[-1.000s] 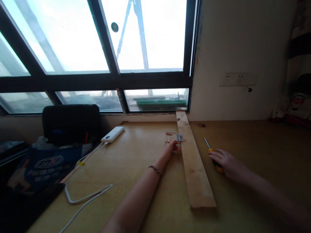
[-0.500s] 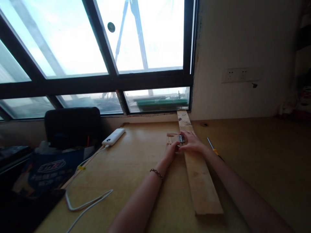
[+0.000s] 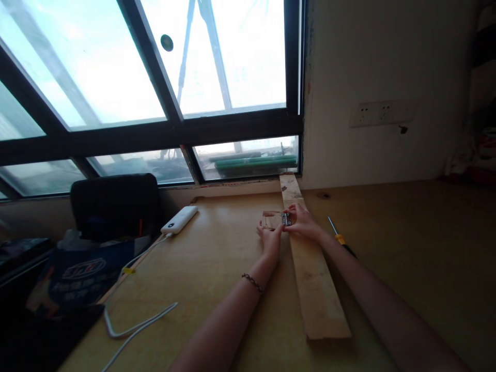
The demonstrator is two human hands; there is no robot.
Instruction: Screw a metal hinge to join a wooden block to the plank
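A long wooden board (image 3: 315, 279) lies on the table, running from near me toward the window. Across its left edge, near the far half, is a small wooden block (image 3: 272, 219), with a metal hinge (image 3: 285, 219) between it and the board. My left hand (image 3: 271, 238) is closed on the block, its fingers at the block's left side and its thumb close to the hinge. From the right, my right hand (image 3: 305, 223) pinches the hinge between thumb and fingers, over the board. My fingers partly cover where hinge and wood meet.
A screwdriver (image 3: 339, 237) with a yellow and black handle lies right of the board. On the left are a white power bank (image 3: 179, 220), its white cable (image 3: 143, 324), and a black chair (image 3: 115, 202) beyond the table (image 3: 217, 268). The window and wall close off the back.
My left hand's fingers have shifted leftward around the small block, and the hinge shows more plainly. My right hand stays at the hinge. The whole view has moved slightly.
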